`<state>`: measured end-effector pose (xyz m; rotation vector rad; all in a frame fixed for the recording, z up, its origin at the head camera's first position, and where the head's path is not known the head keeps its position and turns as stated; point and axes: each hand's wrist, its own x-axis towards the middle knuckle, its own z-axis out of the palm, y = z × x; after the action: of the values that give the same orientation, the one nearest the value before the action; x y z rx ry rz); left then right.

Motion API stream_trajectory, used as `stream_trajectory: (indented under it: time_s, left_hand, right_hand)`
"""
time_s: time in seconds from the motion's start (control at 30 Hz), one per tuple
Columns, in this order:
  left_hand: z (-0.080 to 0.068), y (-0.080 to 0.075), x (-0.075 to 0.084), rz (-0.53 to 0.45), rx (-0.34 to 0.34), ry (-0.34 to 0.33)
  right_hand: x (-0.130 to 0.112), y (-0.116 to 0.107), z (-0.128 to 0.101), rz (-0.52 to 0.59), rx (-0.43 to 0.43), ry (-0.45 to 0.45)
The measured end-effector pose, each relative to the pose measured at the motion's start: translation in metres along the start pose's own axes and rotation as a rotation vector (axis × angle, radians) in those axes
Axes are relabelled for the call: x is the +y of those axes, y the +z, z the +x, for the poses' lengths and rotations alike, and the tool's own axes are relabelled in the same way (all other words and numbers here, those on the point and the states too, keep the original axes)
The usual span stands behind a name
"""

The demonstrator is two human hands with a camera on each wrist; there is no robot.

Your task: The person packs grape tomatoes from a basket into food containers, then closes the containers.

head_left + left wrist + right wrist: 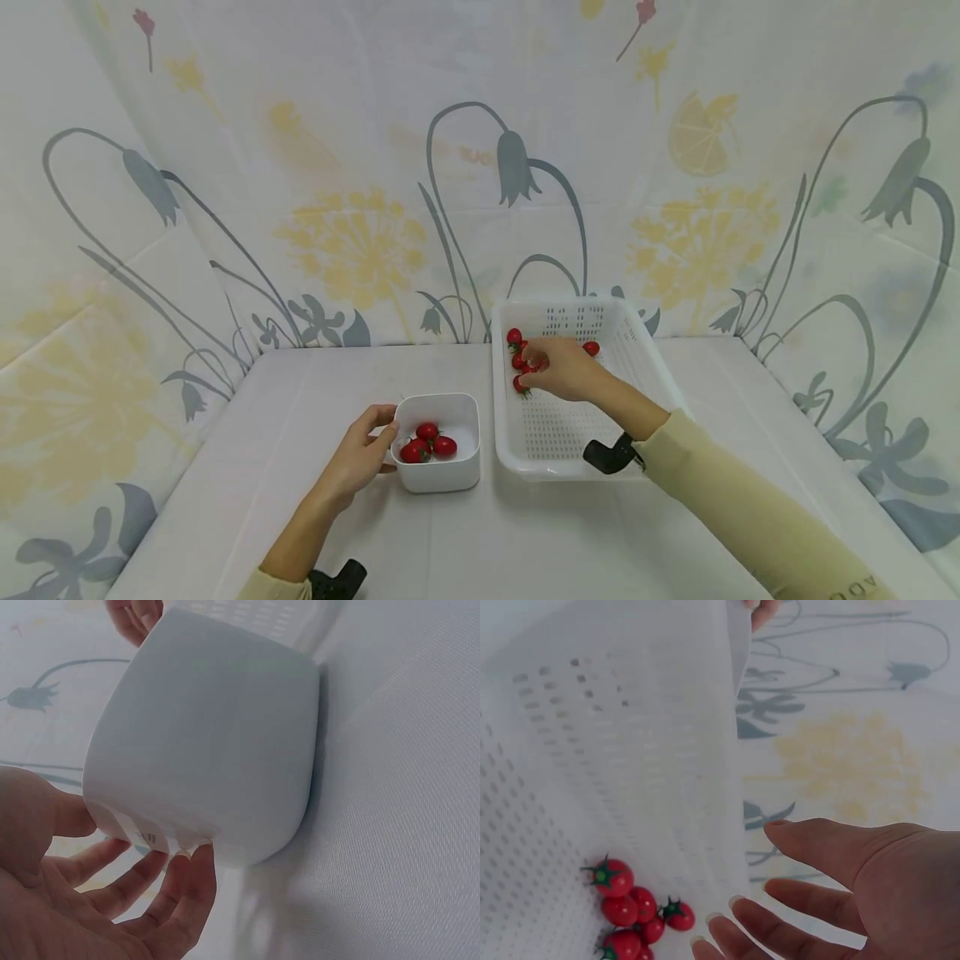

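Curled at the left side of a small white square container point(438, 477), my left hand point(360, 454) holds it, thumb near the rim and fingertips on the wall in the left wrist view. Inside that container lie 3 red cherry tomatoes point(445, 447). My right hand point(566, 369) is over the left part of a white perforated basket point(667, 367), beside several cherry tomatoes point(613, 877) with green stems. The right wrist view has its thumb and fingers point(810, 900) apart, with nothing between them. In the head view this hand partly covers the tomatoes.
The basket stands just right of the container on a white-covered table point(300, 400). One cherry tomato point(591, 348) lies apart near the basket's back. A flower-printed cloth point(360, 167) rises behind and at both sides. Each wrist bears a black device point(611, 455).
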<state>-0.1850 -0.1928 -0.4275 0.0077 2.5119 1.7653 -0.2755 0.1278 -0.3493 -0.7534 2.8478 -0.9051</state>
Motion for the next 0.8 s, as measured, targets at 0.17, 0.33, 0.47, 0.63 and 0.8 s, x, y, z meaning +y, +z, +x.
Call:
stream_trajectory:
  time_s: [0.17, 0.33, 0.47, 0.63, 0.8]
  left_hand:
    - [0.0, 0.0, 0.0, -0.006, 0.005, -0.006]
    - [0.001, 0.0, -0.002, -0.003, 0.008, -0.008]
    - [0.002, 0.0, -0.002, -0.001, 0.011, -0.007]
    - [0.001, 0.0, -0.001, -0.002, 0.012, -0.011]
    - [0.001, 0.001, 0.001, -0.004, 0.014, -0.016]
  right_hand:
    - [0.024, -0.007, 0.009, 0.012, -0.005, 0.043]
    - [0.044, -0.01, 0.016, 0.082, -0.022, 0.11]
    - [0.057, -0.008, 0.022, 0.172, -0.046, 0.162]
    - [0.069, -0.004, 0.026, 0.308, -0.084, 0.23]
    - [0.075, 0.003, 0.029, 0.413, -0.117, 0.313]
